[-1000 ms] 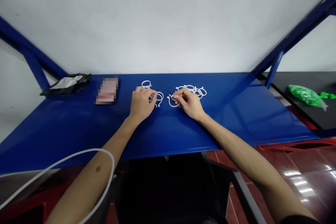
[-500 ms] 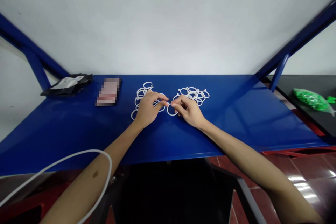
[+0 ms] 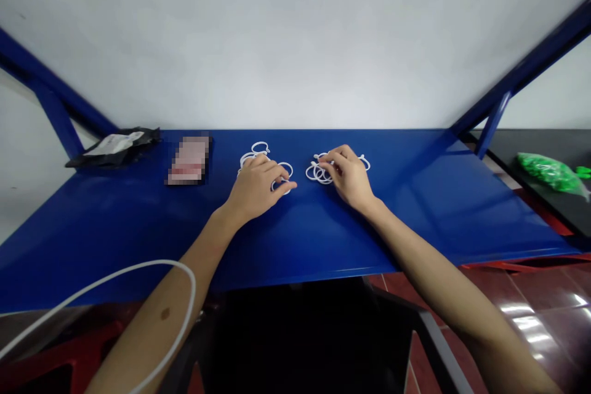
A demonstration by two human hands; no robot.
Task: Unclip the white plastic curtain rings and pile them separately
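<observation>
My left hand (image 3: 261, 188) rests over the left pile of white curtain rings (image 3: 260, 148), thin hoops with small knobs at their ends. Its thumb points right, a little apart from the bent fingers, and nothing shows gripped between them. Part of that pile is hidden under the palm. At the right pile of white rings (image 3: 318, 176), my right hand (image 3: 349, 177) has its thumb and fingertips pinched together at a ring. The back of this hand covers much of the pile.
A phone-shaped pixelated item (image 3: 188, 160) lies left on the blue table (image 3: 138, 221). Beyond it is a black plastic packet (image 3: 117, 148) with a white label. Bagged green pieces (image 3: 551, 173) lie on a dark surface at right. A white cable (image 3: 115, 274) loops across my left forearm.
The ring that both hands pinched in the middle is no longer between them. My right hand has moved right and back onto the right pile. My left thumb and fingers have parted.
</observation>
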